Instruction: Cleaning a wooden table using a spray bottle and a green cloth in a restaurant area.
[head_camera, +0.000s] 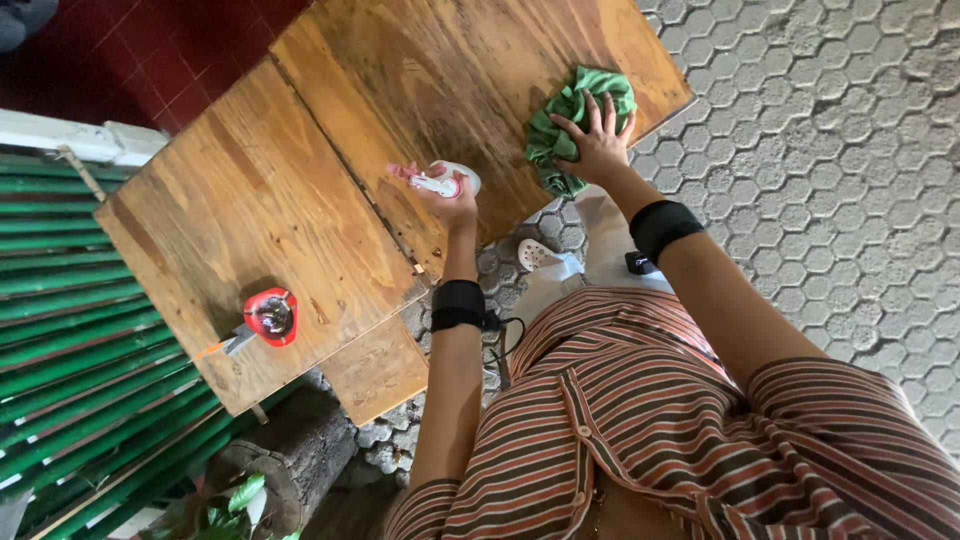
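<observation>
My right hand (598, 142) lies flat with spread fingers on a crumpled green cloth (570, 118), pressing it onto the wooden table (420, 80) near its right edge. My left hand (452, 200) grips a white spray bottle with a pink nozzle (432, 181), held just above the tabletop and pointing left. Both wrists wear black bands. The wood around the cloth looks darker and damp.
A red lighter-like canister with a metal top (270, 316) stands on a second wooden board (240, 230) at the left. Green slatted bench (70, 330) lies beyond it. Hexagon-tiled floor (830, 150) spreads to the right. A log (290, 450) and plant leaves sit below.
</observation>
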